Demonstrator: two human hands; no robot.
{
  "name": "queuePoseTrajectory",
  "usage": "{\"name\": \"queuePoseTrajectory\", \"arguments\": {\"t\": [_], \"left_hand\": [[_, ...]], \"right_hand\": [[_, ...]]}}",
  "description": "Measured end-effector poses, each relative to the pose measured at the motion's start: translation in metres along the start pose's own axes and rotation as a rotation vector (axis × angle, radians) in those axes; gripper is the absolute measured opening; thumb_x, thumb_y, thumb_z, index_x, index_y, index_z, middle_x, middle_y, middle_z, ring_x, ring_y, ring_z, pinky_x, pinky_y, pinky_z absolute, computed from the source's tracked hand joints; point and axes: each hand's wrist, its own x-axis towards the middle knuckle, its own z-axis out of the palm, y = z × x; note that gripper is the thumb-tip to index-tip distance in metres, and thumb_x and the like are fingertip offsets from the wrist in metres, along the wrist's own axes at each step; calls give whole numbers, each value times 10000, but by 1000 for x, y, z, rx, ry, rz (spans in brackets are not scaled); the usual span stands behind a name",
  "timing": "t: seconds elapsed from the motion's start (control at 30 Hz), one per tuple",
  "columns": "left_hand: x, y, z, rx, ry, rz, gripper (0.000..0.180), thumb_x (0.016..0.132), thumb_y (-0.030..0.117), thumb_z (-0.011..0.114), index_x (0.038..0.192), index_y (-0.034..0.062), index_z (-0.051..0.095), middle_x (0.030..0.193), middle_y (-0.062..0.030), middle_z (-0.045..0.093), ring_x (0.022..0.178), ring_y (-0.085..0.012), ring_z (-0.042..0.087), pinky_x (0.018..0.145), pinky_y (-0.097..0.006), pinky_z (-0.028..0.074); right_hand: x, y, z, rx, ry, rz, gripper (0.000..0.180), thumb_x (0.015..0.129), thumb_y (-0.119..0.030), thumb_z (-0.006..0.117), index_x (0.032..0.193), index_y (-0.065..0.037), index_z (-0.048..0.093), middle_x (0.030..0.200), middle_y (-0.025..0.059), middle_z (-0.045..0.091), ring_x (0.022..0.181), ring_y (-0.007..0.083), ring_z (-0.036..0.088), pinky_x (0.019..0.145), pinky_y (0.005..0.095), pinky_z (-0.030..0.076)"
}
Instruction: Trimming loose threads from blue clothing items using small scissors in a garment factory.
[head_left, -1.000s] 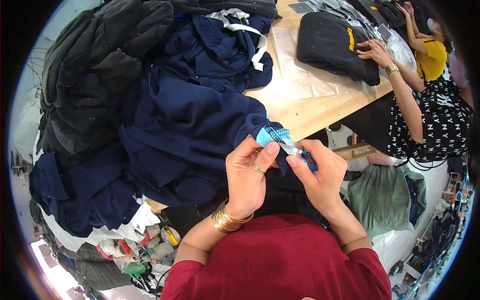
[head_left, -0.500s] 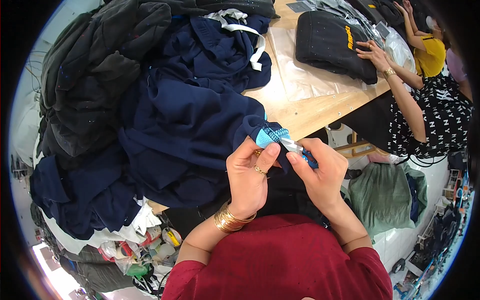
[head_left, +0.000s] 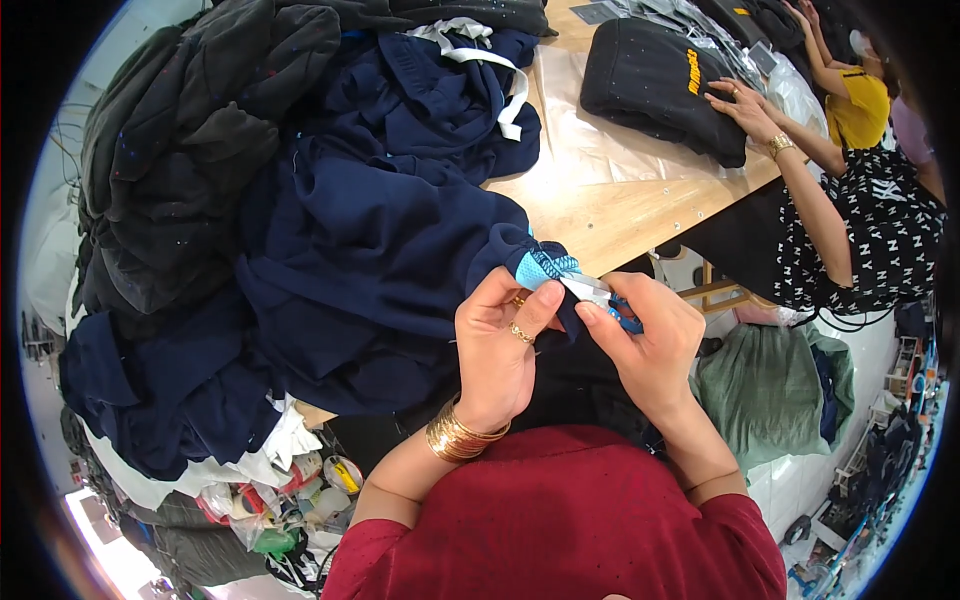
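Note:
A large navy garment (head_left: 370,250) lies bunched on the table, and one edge of it reaches to my hands. My left hand (head_left: 505,345) pinches that edge between thumb and fingers, where a light blue mesh piece (head_left: 533,268) with dark overlock stitching shows. In my right hand (head_left: 645,335) are small thread snips (head_left: 590,288) with blue handles. Their silver blades lie at the stitched seam, just above my left thumb. Fingers partly hide the handles.
Dark grey garments (head_left: 190,150) are heaped at the far left. Across the wooden table (head_left: 600,230), a co-worker's hands (head_left: 745,110) rest on a folded black garment (head_left: 655,90) above a clear plastic bag. Green cloth (head_left: 765,390) hangs at the right. A bin of scraps (head_left: 290,500) stands lower left.
The snips' blades have spread slightly apart at the seam, and my right hand has shifted a little to the right. The co-worker's folded black garment has slid slightly left.

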Motion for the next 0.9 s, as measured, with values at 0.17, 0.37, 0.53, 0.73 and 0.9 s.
{"name": "queuePoseTrajectory", "arguments": {"t": [0.17,0.37,0.53,0.73,0.9], "left_hand": [[-1,0,0,-14,-18,-2,143,844,66,619,979,20,612,900,-25,641,766,-60,563,637,-200,444],[-1,-4,-6,-1,-80,-10,172,875,78,570,1039,27,581,974,-50,625,868,-121,589,747,-261,489],[-2,-4,-5,-16,-81,-22,170,876,76,567,1038,25,580,979,-53,623,871,-126,590,754,-271,491],[-1,-4,0,-23,-41,-13,151,857,66,597,1003,28,587,937,-33,629,820,-92,578,698,-234,467],[-1,-5,0,-29,-14,-22,135,835,52,627,965,31,598,897,-20,637,766,-59,568,637,-192,445]], "right_hand": [[1,1,-2,-21,5,-19,232,708,-252,731,782,-71,607,640,36,567,534,181,529,474,287,393],[0,1,-2,6,11,-4,226,711,-246,728,779,-68,608,632,43,566,520,188,526,468,287,394],[-1,2,-2,25,6,13,209,716,-231,722,771,-64,608,612,52,560,510,194,525,463,291,390],[-1,2,-2,16,11,-8,212,713,-237,724,767,-69,606,608,45,553,513,190,518,464,291,387],[-1,3,-3,-15,10,-22,223,710,-252,728,771,-76,606,616,35,551,520,184,515,469,288,388]]}}
